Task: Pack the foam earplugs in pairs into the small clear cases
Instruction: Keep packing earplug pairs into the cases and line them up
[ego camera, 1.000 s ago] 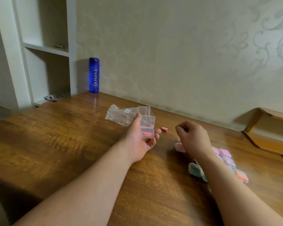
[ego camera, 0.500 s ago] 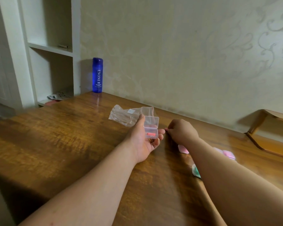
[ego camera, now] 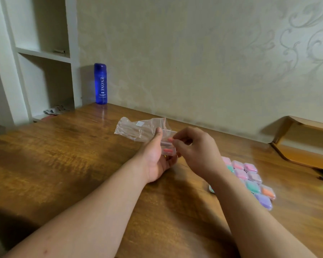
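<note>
**Second earplug going into an open case, many cases packed**

A wide wooden table (ego camera: 63, 164) fills the lower frame. There is open wood at left and lower centre. Its far edge meets the wall just behind the hands, and its left edge drops away at lower left.

Right of centre lies a cluster of packed cases (ego camera: 250, 179), shut, with coloured plugs inside, partly hidden by the right forearm. A crumpled clear bag (ego camera: 136, 129) lies at centre near the far edge; its contents cannot be told.

The left hand (ego camera: 155, 161) cradles the open case (ego camera: 168, 144), thumb curled on its side. The right hand (ego camera: 196, 148) pinches a pink earplug (ego camera: 170, 140) at the case's mouth. An inner earplug (ego camera: 167, 150) lies in the case.

This pair looks nearly in, with the lid yet to shut. No loose plugs show on the table, so the work seems far along.
</note>
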`<state>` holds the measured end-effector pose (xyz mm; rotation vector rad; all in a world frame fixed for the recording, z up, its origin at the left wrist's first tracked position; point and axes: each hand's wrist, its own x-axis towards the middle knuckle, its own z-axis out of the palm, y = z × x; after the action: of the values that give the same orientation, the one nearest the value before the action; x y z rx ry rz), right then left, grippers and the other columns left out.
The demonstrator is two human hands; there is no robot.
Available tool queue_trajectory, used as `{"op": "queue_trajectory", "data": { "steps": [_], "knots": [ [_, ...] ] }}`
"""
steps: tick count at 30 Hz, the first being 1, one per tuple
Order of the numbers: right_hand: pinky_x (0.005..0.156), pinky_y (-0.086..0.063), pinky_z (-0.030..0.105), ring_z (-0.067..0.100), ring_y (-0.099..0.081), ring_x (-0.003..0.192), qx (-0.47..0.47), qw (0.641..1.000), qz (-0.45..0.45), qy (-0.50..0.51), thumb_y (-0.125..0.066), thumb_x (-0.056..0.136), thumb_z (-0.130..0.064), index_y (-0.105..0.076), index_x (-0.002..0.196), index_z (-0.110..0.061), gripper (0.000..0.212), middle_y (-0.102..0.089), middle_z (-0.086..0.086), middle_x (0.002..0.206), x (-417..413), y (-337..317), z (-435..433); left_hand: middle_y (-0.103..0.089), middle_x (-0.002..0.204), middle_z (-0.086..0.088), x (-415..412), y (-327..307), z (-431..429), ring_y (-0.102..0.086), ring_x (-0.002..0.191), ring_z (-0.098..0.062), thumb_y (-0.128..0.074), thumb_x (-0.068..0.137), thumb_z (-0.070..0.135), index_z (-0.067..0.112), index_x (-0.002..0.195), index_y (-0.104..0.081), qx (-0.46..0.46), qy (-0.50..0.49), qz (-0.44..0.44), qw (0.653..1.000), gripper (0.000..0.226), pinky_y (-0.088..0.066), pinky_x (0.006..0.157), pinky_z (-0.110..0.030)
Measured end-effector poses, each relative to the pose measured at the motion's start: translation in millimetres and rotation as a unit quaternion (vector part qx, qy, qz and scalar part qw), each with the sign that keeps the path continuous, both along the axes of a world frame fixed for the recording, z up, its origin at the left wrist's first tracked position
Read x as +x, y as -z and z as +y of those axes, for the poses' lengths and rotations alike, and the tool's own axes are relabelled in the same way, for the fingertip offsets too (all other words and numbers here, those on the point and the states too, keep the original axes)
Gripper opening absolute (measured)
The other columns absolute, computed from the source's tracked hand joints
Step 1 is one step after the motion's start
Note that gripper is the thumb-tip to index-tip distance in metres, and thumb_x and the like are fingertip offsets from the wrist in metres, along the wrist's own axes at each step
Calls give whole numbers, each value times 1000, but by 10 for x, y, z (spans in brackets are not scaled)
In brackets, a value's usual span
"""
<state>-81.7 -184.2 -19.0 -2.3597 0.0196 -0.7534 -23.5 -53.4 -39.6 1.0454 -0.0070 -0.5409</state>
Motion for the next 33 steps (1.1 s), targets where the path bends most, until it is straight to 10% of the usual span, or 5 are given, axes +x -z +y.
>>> {"op": "queue_trajectory", "data": {
  "steps": [4, 15, 20, 25, 33],
  "knots": [
    [79, -60, 37, 6, -62, 89, -64, 997, 37, 24, -75, 96, -35, -79, 102, -32, 9, -63, -14, 99, 71, 120, -1, -76, 92, -13, -33, -1, -18, -70, 77, -24, -42, 108, 63, 8, 132, -68, -16, 16, -7, 1000, 65, -55, 87, -44],
    [69, -49, 21, -3, -65, 83, 79, 996, -28, 37, -65, 105, -29, -69, 112, -25, 10, -71, -11, 95, 50, 99, -164, -76, 102, -18, 3, 4, 18, -73, 75, -25, -38, 109, 66, 11, 135, -68, -24, 52, 6, 998, 68, -55, 68, -34],
    [98, -58, 40, 7, -65, 113, 29, 997, 36, -55, -56, 108, -47, -67, 137, -30, 36, -67, -13, 125, -18, 112, -103, -75, 100, -11, 9, 12, 79, -70, 81, -23, -43, 108, 65, 11, 135, -72, -65, 81, 1, 995, 66, -54, 76, -35],
    [86, -53, 28, 2, -60, 104, -33, 994, 70, -75, -73, 98, -43, -69, 111, -35, 15, -67, -19, 108, -64, 64, -82, -71, 109, -18, 24, 22, 85, -69, 83, -22, -51, 111, 31, 1, 124, -71, -64, 77, -10, 995, 38, -56, 83, -36],
    [79, -55, 15, -7, -66, 100, 29, 992, 90, -86, -84, 90, -28, -53, 127, -29, 49, -66, -19, 114, -75, 92, -142, -78, 104, -20, -5, 34, 61, -78, 81, -22, -48, 110, 2, -1, 136, -64, -53, 95, -89, 990, 30, -59, 73, -32]
  ]
}}
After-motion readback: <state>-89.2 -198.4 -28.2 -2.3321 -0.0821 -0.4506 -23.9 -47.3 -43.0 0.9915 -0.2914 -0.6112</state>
